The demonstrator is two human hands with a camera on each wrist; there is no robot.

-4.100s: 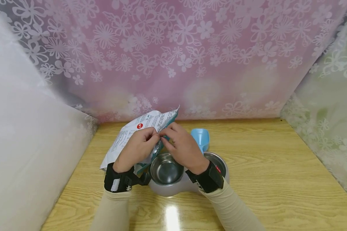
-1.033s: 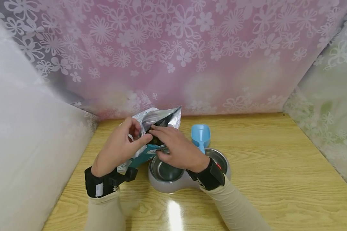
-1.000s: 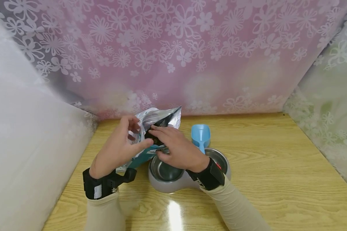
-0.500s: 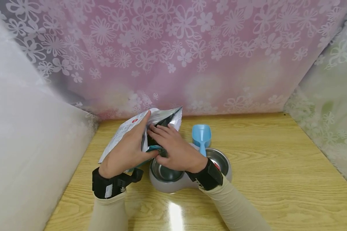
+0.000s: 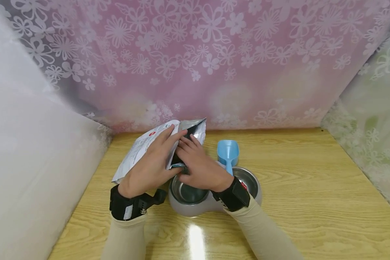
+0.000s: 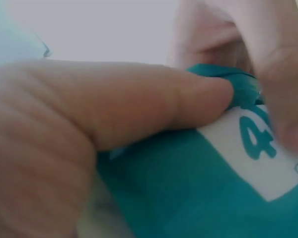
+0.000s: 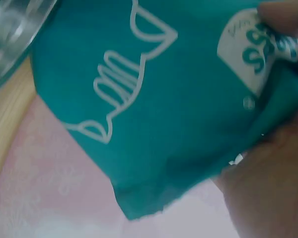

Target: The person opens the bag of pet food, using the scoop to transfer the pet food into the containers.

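Observation:
A white and teal pet food bag (image 5: 134,153) leans over the left part of the table, its silver-lined mouth parted toward the right. My left hand (image 5: 154,164) grips it near the mouth, fingers spread over the white back and thumb on the teal front (image 6: 174,186). At the mouth, my right hand (image 5: 203,166) has its fingers reaching over the rim into the dark opening. Its thumb presses the outside of the teal front (image 7: 154,124), so the front wall is pinched. The bag's contents are hidden. Below the hands stands a grey double pet bowl (image 5: 193,210).
A light blue scoop (image 5: 228,148) lies behind the bowl, its handle overlapping the right-hand steel dish (image 5: 247,177). The wooden table (image 5: 312,187) meets a pink flowered cloth (image 5: 227,72) at the back. White and green sheets stand at the sides.
The bag's mouth, closed at first, was spread apart. My left hand let go of the rim, then moved right and took hold of the bag again. The right hand's fingers have straightened slightly.

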